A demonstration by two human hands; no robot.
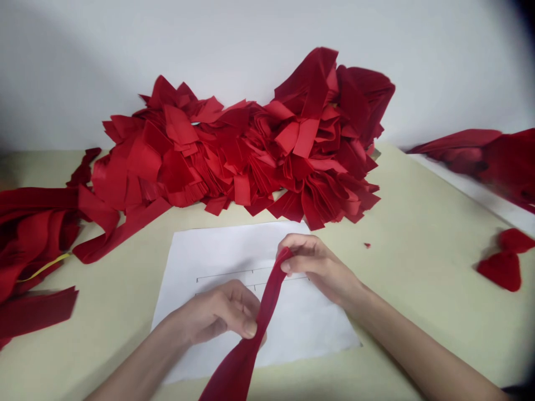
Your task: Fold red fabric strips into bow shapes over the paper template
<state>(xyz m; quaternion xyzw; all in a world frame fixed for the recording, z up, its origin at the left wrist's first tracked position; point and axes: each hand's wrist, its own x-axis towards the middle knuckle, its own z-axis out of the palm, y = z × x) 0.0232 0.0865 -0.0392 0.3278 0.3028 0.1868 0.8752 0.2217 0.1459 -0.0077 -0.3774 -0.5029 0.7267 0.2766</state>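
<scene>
A long red fabric strip (267,301) runs from the bottom edge up over a white paper sheet (217,250) with printed lines. My left hand (221,317) pinches the strip low down, fingers closed on it. My right hand (313,264) grips the strip's upper end, fingers curled round it. Both hands hover just above the paper. The strip is twisted between the two hands.
A big heap of cut red fabric pieces (251,145) lies behind the paper against the wall. Long red strips (37,234) and a yellow tape (45,267) sit at left. More red cloth (493,156) and a red bow-like piece (505,262) lie at right on the beige table (418,234).
</scene>
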